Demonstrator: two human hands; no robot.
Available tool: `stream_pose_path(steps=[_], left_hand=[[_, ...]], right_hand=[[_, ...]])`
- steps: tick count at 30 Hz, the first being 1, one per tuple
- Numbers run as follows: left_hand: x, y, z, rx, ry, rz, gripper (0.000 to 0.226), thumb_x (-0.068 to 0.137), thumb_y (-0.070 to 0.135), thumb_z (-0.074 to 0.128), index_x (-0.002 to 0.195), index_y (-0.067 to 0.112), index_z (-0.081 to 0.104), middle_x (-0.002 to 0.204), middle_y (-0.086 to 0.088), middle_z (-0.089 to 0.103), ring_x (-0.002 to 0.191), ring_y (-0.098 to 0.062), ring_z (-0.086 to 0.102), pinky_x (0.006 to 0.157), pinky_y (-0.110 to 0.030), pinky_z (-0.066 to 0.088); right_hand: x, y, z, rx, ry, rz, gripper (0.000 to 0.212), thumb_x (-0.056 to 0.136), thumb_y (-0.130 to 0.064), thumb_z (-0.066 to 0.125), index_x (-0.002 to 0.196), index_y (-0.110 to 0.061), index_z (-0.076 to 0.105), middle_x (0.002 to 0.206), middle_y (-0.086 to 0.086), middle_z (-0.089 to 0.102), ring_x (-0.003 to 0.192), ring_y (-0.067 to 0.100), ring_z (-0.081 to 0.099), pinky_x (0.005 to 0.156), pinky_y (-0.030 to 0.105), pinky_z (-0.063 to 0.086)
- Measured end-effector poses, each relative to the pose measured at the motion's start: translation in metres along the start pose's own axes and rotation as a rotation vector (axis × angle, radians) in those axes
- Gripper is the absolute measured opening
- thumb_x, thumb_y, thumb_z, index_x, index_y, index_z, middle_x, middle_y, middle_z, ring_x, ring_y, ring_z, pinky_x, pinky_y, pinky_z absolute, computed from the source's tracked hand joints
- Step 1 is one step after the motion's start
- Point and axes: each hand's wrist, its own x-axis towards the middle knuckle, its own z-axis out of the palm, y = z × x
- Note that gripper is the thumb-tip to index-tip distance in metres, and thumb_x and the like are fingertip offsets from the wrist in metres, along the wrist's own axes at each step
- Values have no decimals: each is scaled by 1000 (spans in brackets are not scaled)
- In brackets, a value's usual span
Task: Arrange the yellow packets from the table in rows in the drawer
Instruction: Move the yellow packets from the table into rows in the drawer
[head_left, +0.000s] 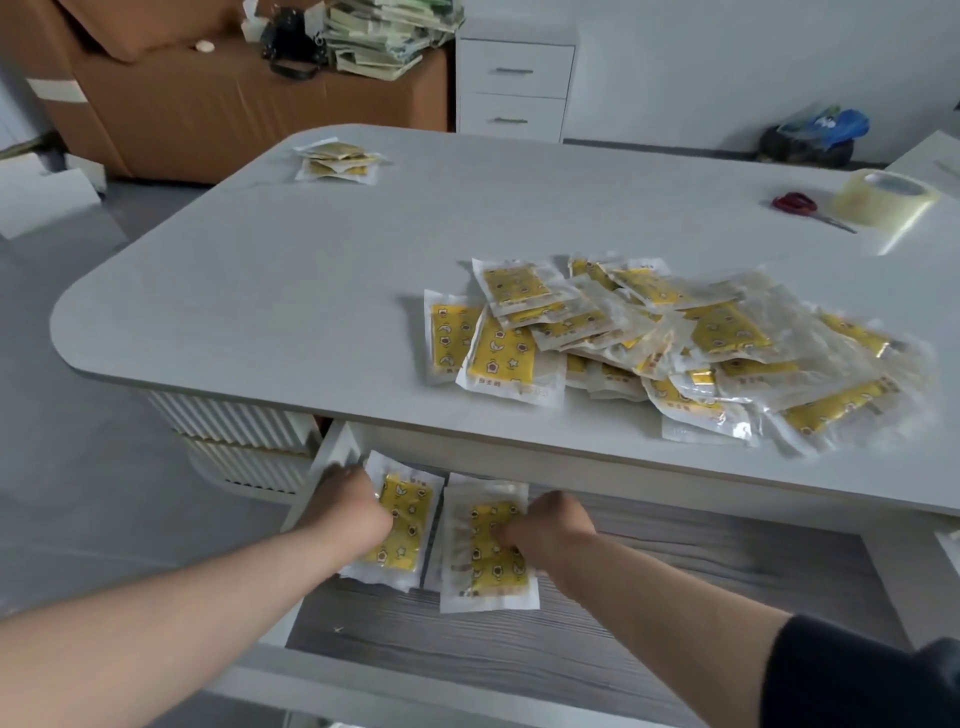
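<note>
The open drawer (675, 561) under the table's near edge has a grey wood-grain floor. Two yellow packets lie side by side at its back left. My left hand (348, 506) holds the left packet (397, 530) by its left edge, fingers curled onto it. My right hand (550, 530) presses curled fingers on the right packet (485, 558), gripping its right side. A loose pile of yellow packets (675, 343) in clear wrappers lies on the white table (311, 270), right of centre near the front edge.
A small stack of packets (337, 161) sits at the table's far left corner. Red scissors (795, 203) and a roll of clear tape (883, 197) lie at the far right. A white drawer cabinet (514, 83) and a brown sofa (208, 104) stand behind.
</note>
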Motion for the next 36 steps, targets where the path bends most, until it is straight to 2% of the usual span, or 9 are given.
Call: stream_pose_path(steps=[2,4,8,11,13,18,24,32,36], left_hand=[[-3,1,-2,67,-13,25,66,82,-2,55,143,-5,31,145,-19,35,134,-30,40,97,-34,49],[-5,1,-2,155,-34,44,66,85,-1,54,144,-8,27,147,-20,33,137,-28,34,104,-29,41],[-12,1,-7,384,24,216,48,88,4,56,132,-5,39,129,-18,46,127,-28,46,98,-29,45],[-10,2,-23,560,47,454,17,94,21,54,106,9,52,97,-5,53,96,-19,58,76,-30,49],[-5,-3,-32,632,73,608,24,95,35,51,107,15,56,105,2,59,94,-16,59,76,-30,49],[-7,-19,-36,775,-21,877,58,88,56,53,139,31,43,146,12,37,136,-10,30,115,-31,24],[-8,-14,-18,952,-80,815,101,75,69,58,152,25,11,162,-2,2,148,-24,5,121,-47,4],[-3,-21,-12,988,8,821,77,74,45,54,141,16,32,146,-6,35,130,-27,38,116,-45,20],[-3,-20,-11,1006,60,807,73,73,37,52,140,14,34,142,-7,38,129,-27,40,118,-43,15]], right_hand=[[-1,0,-1,-68,37,-38,16,82,-23,67,74,-14,55,77,1,63,65,14,60,52,23,50],[-1,2,0,-77,49,-63,16,81,-24,67,76,-12,59,79,4,70,68,16,68,59,26,59],[-3,5,-3,-128,35,-120,23,85,-30,65,81,-7,67,74,6,74,65,17,73,68,32,63],[-7,3,-16,-346,30,-259,37,90,-42,55,81,-8,66,72,6,71,65,18,66,64,30,59],[-10,4,-27,-490,28,-366,39,94,-47,49,99,-10,61,90,9,69,75,21,63,61,28,50],[-18,33,-37,-775,-98,-659,65,89,-53,57,145,-30,33,136,-1,43,114,19,53,93,31,50],[-16,41,-12,-785,-95,-728,83,82,-59,63,149,-35,21,149,-7,10,129,24,45,101,37,49],[-11,38,6,-689,-35,-742,78,84,-50,68,146,-21,31,145,-4,14,121,23,50,97,34,51],[-11,36,11,-673,-1,-742,73,85,-48,66,143,-19,34,144,-4,18,122,23,49,96,34,52]])
